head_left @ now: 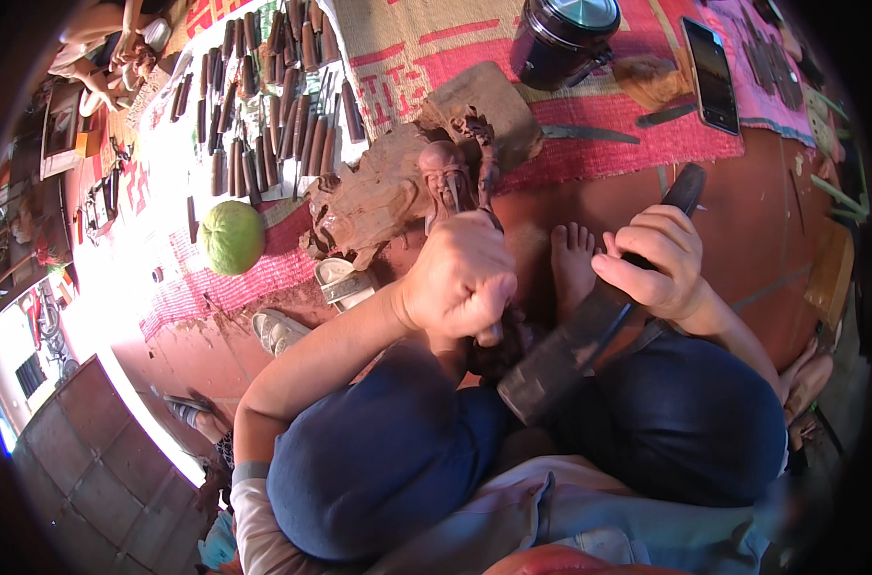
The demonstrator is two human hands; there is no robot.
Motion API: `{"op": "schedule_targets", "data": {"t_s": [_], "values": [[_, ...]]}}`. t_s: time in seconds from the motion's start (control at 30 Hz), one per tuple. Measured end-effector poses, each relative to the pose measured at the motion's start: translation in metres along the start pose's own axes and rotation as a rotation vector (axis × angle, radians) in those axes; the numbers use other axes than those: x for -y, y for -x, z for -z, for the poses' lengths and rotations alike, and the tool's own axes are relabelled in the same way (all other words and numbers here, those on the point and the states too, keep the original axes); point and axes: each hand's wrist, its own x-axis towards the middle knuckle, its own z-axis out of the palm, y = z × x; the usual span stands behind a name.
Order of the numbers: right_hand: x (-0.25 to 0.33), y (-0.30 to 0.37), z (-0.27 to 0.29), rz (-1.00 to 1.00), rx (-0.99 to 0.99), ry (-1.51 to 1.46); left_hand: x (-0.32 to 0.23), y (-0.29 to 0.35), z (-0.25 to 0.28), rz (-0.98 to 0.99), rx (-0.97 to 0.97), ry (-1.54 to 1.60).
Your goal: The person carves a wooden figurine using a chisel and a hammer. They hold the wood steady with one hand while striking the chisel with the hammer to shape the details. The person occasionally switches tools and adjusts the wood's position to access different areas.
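Blue-trousered knees sit nearest us; beyond, our left hand clenches a handle, our right hand grips a dark bar. Just farther, the carving looks shaped at its head; rough wood leftward seems unfinished.

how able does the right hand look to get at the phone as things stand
Probably yes: nothing seems to stand between the right hand and the phone except the end of the mallet it grips, which it would likely need to put down first.
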Motion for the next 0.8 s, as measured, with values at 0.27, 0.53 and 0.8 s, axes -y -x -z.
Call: {"op": "schedule_targets", "data": {"t_s": [0.27, 0.53, 0.8], "values": [[0.004, -0.006, 0.004, -0.028, 0.038, 0.047, 0.003, -0.003, 0.007, -0.018, 0.04, 0.036], [0.003, 0.01, 0.005, -0.207, 0.073, -0.067, -0.025, -0.006, 0.025, -0.155, 0.035, -0.18], [0.002, 0.01, 0.002, -0.24, 0.095, -0.13, -0.006, 0.011, -0.012, -0.021, 0.175, -0.144]]}}
